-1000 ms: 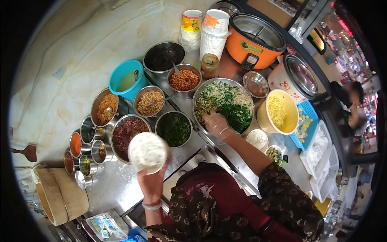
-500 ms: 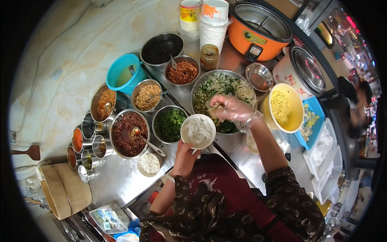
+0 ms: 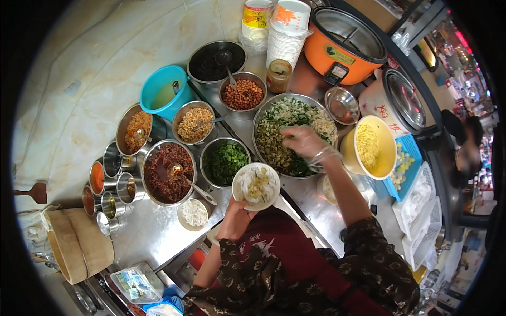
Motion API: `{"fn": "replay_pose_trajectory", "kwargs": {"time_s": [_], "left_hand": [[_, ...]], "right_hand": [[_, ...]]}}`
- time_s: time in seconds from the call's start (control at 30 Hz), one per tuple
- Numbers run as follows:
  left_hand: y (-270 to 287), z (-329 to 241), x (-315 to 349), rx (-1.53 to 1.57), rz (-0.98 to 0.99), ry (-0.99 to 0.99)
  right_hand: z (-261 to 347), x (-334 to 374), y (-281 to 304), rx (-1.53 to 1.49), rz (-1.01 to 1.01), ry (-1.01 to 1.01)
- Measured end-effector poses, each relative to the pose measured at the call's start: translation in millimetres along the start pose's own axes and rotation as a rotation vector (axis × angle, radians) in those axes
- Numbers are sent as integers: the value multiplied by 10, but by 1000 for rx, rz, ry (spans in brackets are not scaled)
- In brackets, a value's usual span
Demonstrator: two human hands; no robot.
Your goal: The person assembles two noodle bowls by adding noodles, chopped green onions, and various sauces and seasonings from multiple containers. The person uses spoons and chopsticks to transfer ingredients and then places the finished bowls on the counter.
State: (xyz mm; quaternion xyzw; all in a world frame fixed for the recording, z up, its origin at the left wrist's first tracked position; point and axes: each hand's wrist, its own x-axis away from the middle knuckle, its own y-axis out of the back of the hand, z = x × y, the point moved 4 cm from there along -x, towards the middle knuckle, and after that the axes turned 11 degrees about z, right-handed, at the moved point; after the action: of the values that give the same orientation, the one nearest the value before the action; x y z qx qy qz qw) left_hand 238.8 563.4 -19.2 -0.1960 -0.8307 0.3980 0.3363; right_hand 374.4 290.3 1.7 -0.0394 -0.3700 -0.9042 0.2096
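My left hand (image 3: 237,218) holds up a white paper bowl (image 3: 275,203). White noodles (image 3: 254,179) lie in it, with yellow-green chopped pieces (image 3: 257,185) that look like pickled vegetable on top. A clear plastic glove covers my right hand (image 3: 305,142), which hovers over a large steel basin (image 3: 256,118). The basin holds chopped pickle (image 3: 273,142), cut greens and pale shreds. My right fingers are bent together and slightly blurred; whether anything is between them is hidden. Beside the paper bowl stands a steel pot of chopped green herbs (image 3: 225,160).
Around these stand a pot of dark red chili sauce (image 3: 163,171), peanuts (image 3: 242,95), a turquoise bucket (image 3: 153,95), and small seasoning tins. To the right are a yellow noodle tub (image 3: 387,163), a blue basket (image 3: 414,145) and an orange cooker (image 3: 319,47). Stacked paper bowls (image 3: 284,47) rise at the back.
Pickle pieces that were in my right fingers now lie on the noodles. My right hand has shifted slightly over the basin; the paper bowl is a little lower in the picture.
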Motion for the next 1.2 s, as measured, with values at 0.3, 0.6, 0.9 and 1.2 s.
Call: {"fn": "replay_pose_trajectory", "kwargs": {"time_s": [0.3,0.6,0.9,1.2], "left_hand": [[120,36,282,-22,-27,24],[130,-139,696,2,41,-62],[984,133,1938,288,-260,-293],[1456,225,2524,378,-449,-669]], "right_hand": [[-1,-485,-504,492,101,-218],[-197,-406,-258,50,-213,36],[559,-105,-65,-768,-58,-95],[2179,-297,-2245,-554,649,174]]}}
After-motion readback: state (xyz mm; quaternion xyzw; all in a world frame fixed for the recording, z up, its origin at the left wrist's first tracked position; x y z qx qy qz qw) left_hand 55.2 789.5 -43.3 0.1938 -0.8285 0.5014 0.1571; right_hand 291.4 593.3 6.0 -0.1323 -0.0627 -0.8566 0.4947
